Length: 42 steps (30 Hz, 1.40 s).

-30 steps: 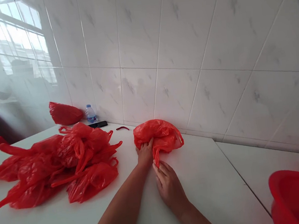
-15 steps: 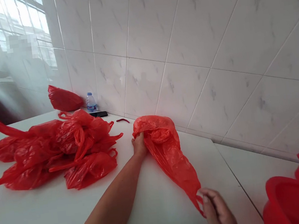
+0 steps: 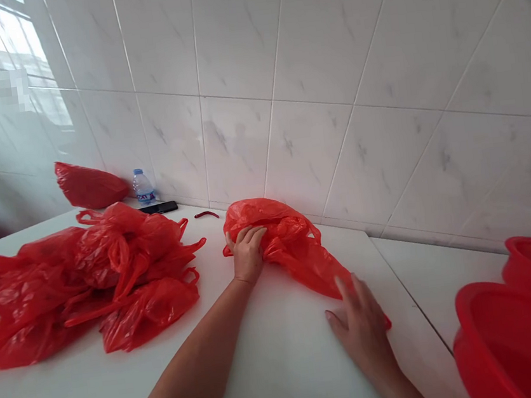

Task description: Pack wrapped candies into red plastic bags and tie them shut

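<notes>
A red plastic bag (image 3: 294,247) lies stretched on the white counter (image 3: 284,363) near the tiled wall. My left hand (image 3: 246,252) presses its far, bunched end with the fingers spread flat on the plastic. My right hand (image 3: 362,325) lies flat and open on the bag's near end, with its fingers stretched out over it. Neither hand grips the bag.
A heap of several red plastic bags (image 3: 82,277) covers the counter's left part. Behind it stand another red bag (image 3: 89,187), a small water bottle (image 3: 143,187), a black phone (image 3: 158,207) and a small red strip (image 3: 206,214). Red basins (image 3: 520,330) sit at the right edge.
My right hand pulled the bag's end toward me and stretched it out, then let go and laid itself flat on it. My left hand shifted from gripping to pressing the far end.
</notes>
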Available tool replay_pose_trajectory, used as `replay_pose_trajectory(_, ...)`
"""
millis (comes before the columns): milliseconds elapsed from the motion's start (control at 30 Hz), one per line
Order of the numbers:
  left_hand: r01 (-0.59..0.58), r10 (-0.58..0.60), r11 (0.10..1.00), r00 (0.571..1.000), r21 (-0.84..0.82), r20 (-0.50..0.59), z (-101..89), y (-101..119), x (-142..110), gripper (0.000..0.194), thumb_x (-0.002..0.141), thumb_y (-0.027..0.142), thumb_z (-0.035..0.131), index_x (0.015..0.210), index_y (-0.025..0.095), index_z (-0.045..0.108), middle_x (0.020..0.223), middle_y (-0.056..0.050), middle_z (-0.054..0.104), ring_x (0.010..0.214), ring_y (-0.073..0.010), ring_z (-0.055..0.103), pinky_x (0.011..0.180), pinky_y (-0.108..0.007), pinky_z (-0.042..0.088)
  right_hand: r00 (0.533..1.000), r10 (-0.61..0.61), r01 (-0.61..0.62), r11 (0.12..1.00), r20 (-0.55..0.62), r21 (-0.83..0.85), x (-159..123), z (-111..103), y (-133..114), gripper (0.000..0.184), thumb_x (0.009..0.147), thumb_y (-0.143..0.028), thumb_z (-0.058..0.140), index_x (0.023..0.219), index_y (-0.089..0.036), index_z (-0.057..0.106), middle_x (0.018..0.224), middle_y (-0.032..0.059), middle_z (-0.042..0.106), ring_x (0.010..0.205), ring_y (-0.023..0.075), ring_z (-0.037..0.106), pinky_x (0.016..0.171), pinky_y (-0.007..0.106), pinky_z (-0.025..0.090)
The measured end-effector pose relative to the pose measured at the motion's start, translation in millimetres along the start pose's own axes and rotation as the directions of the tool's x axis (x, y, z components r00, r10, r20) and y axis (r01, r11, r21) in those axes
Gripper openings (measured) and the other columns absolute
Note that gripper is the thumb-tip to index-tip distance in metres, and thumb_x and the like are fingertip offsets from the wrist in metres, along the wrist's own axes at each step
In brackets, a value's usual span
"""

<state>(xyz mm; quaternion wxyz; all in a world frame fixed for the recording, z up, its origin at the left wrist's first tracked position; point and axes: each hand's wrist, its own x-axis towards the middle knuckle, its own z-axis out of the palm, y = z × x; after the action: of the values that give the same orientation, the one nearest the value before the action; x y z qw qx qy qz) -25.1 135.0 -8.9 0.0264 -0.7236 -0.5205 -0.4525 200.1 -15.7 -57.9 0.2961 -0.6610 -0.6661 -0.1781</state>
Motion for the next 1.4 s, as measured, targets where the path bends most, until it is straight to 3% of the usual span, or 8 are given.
replay_pose_trajectory(100, -0.209, 0.209, 0.977, 0.978, 0.037, 0.026, -0.3, 16.1, -4.8, 0.05, 0.086, 0.013, 0.041, 0.132, 0.028, 0.05, 0.143, -0.003, 0.044, 0.134, -0.0253, 0.031, 0.113, -0.048, 0.004, 0.989, -0.011, 0.003, 0.999, 0.15, 0.054, 3.7, 7.2, 2.2, 0.062, 0.087, -0.035, 0.046, 0.144, -0.021, 0.026, 0.14, 0.0139, 0.04, 0.126, 0.0312, 0.039, 0.093, 0.048, 0.04)
replay_pose_trajectory(233, -0.416, 0.386, 0.909, 0.844, 0.001, 0.372, 13.4, 26.1, -9.7, 0.045, 0.089, 0.022, 0.043, 0.132, 0.036, 0.05, 0.152, 0.003, 0.028, 0.14, -0.0256, 0.021, 0.113, -0.046, 0.013, 0.975, 0.002, -0.037, 0.987, 0.221, 0.156, 7.0, 7.0, 5.8, 0.056, 0.085, -0.029, 0.047, 0.14, -0.021, 0.036, 0.113, 0.0098, 0.061, 0.099, 0.0264, 0.055, 0.085, 0.042, 0.044)
replay_pose_trajectory(500, -0.091, 0.038, 0.992, 0.884, 0.092, 0.466, 36.5, -7.4, -4.3, 0.064, 0.086, 0.056, 0.042, 0.143, 0.03, 0.031, 0.154, -0.006, 0.023, 0.141, -0.0311, 0.014, 0.108, -0.06, 0.016, 0.875, 0.143, -0.344, 0.856, 0.463, 0.386, 9.7, -15.2, -0.1, 0.019, 0.07, -0.012, 0.044, 0.061, -0.022, 0.058, 0.063, -0.0012, 0.054, 0.062, 0.0142, 0.049, 0.057, 0.024, 0.035)
replay_pose_trajectory(733, 0.006, -0.035, 0.994, 0.962, 0.106, 0.271, 34.6, -18.4, 8.5, 0.047, 0.087, 0.046, 0.047, 0.129, 0.025, 0.051, 0.154, -0.011, 0.02, 0.141, -0.0364, 0.011, 0.105, -0.061, 0.022, 0.697, 0.431, -0.619, -0.042, 0.573, 0.784, 16.6, -24.4, 25.5, 0.01, 0.073, -0.028, 0.052, 0.078, -0.02, 0.057, 0.068, -0.0021, 0.055, 0.059, 0.013, 0.049, 0.055, 0.026, 0.041)
replay_pose_trajectory(833, -0.127, 0.126, 0.992, 0.991, 0.019, 0.043, 27.1, -7.1, 6.4, 0.03, 0.089, 0.039, 0.049, 0.11, 0.022, 0.062, 0.148, -0.012, 0.034, 0.139, -0.0316, 0.018, 0.108, -0.056, 0.021, 0.625, 0.488, -0.61, -0.18, 0.609, 0.771, 18.7, -19.8, 29.5, 0.016, 0.072, -0.032, 0.059, 0.082, -0.02, 0.056, 0.071, -0.0013, 0.058, 0.057, 0.0136, 0.051, 0.053, 0.027, 0.043)
replay_pose_trajectory(1033, -0.279, 0.369, 0.858, 0.919, -0.431, 0.137, 24.2, 27.4, -12.1, 0.058, 0.082, 0.047, 0.058, 0.13, 0.019, 0.045, 0.135, -0.017, 0.045, 0.121, -0.0291, 0.046, 0.098, -0.044, 0.04, 0.752, 0.343, -0.63, 0.123, 0.563, 0.767, 18.0, -13.9, 12.0, 0.03, 0.081, -0.047, 0.053, 0.07, -0.019, 0.05, 0.067, -0.0028, 0.052, 0.057, 0.0112, 0.044, 0.051, 0.023, 0.035)
replay_pose_trajectory(1267, 0.464, 0.151, 0.432, 0.808, -0.773, 0.569, 30.8, 82.8, -68.5, 0.073, 0.077, 0.036, 0.065, 0.14, 0.021, 0.03, 0.102, -0.009, 0.063, 0.081, -0.0199, 0.063, 0.073, -0.034, 0.051, 0.866, -0.012, -0.366, 0.666, 0.5, 0.65, 10.2, -38.3, -31.1, 0.017, 0.084, -0.035, 0.046, 0.083, -0.02, 0.054, 0.07, -0.0008, 0.056, 0.064, 0.0144, 0.051, 0.06, 0.025, 0.038)
replay_pose_trajectory(1400, 0.594, -0.166, 0.174, 0.804, -0.785, 0.571, 24.3, 87.3, -77.5, 0.045, 0.076, 0.028, 0.063, 0.118, 0.017, 0.051, 0.089, -0.008, 0.067, 0.07, -0.0167, 0.063, 0.066, -0.031, 0.051, 0.836, -0.116, -0.194, 0.852, 0.536, 0.487, -0.4, -53.3, -52.7, 0.01, 0.075, -0.029, 0.057, 0.076, -0.022, 0.049, 0.069, -0.0031, 0.056, 0.063, 0.0129, 0.05, 0.057, 0.023, 0.033)
